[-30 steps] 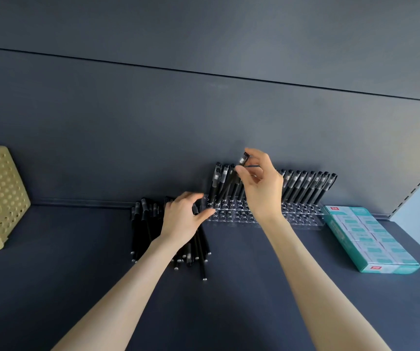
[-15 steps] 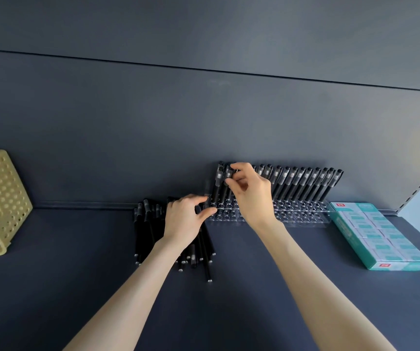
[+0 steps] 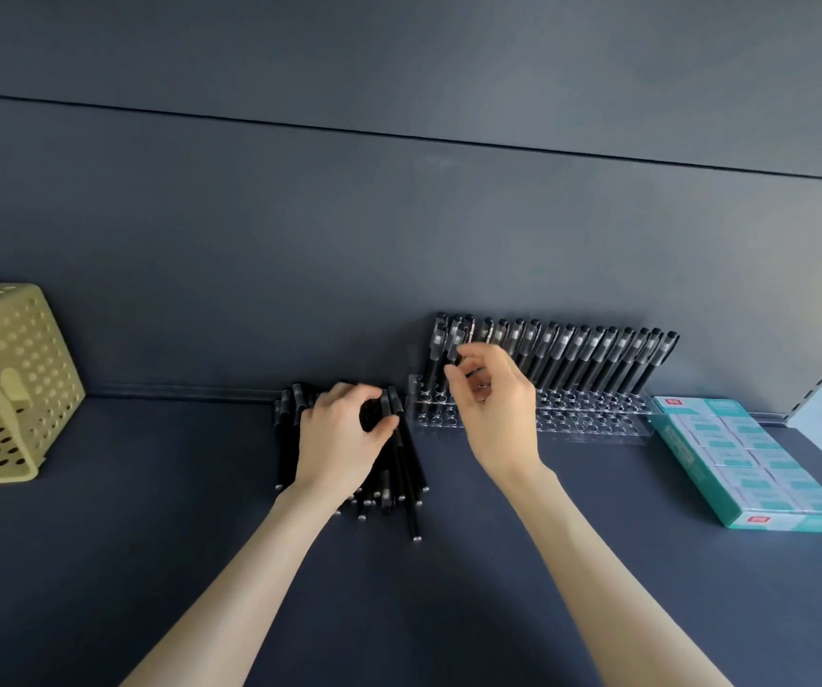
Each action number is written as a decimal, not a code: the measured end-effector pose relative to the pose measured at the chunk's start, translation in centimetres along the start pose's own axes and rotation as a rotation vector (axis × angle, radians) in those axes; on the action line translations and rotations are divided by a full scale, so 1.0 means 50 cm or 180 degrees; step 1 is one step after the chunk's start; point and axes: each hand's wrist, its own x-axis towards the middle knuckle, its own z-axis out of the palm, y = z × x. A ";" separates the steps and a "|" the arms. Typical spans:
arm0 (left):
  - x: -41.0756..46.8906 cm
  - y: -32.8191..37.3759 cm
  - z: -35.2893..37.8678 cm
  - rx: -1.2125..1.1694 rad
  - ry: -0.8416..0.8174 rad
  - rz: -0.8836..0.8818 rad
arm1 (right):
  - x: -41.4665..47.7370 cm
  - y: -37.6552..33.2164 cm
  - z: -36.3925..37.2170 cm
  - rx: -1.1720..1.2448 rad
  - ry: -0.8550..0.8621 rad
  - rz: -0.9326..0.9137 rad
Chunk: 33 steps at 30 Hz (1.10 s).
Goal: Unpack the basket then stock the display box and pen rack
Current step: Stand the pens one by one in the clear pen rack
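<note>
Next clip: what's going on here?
A person is stocking the clear pen rack on a dark shelf. The left hand grips pens in the loose pile of black pens; the right hand hovers at the rack's left end, too blurred to tell if it holds one. The yellow basket lies tipped at left, the teal display box at right.

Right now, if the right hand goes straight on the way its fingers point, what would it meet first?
Probably the racked pens at the left end of the pen rack. The right hand points up-left at them; depth is unclear, so the gap cannot be judged.
</note>
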 end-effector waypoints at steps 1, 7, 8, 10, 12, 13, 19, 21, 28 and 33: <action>-0.011 -0.007 -0.008 0.0109 0.0065 -0.0094 | -0.015 -0.003 0.007 0.0012 -0.0088 0.0063; -0.073 -0.052 -0.035 0.0685 0.0277 -0.0888 | -0.091 -0.004 0.062 -0.0713 -0.0911 0.0702; -0.076 -0.058 -0.037 0.0695 0.0281 -0.0997 | -0.098 -0.004 0.071 -0.0841 -0.1002 0.0791; -0.077 -0.065 -0.039 0.0621 0.0264 -0.1154 | -0.106 -0.004 0.085 -0.0960 -0.1131 0.0939; -0.072 -0.070 -0.038 0.0560 0.0234 -0.1225 | -0.108 -0.004 0.093 -0.0925 -0.1129 0.1050; -0.068 -0.071 -0.038 0.0544 0.0232 -0.1242 | -0.107 -0.004 0.095 -0.0889 -0.1091 0.1092; -0.035 -0.077 -0.049 0.0425 0.0117 -0.1452 | -0.101 -0.011 0.106 -0.0750 -0.1058 0.1272; -0.032 -0.081 -0.053 0.0314 0.0096 -0.1521 | -0.099 -0.011 0.108 -0.0657 -0.1021 0.1378; -0.024 -0.103 -0.060 0.0091 0.0131 -0.1561 | -0.102 -0.019 0.110 -0.0354 -0.0831 0.1371; -0.008 -0.117 -0.074 0.0009 -0.0117 -0.1672 | -0.098 -0.026 0.105 -0.0054 -0.0780 0.1249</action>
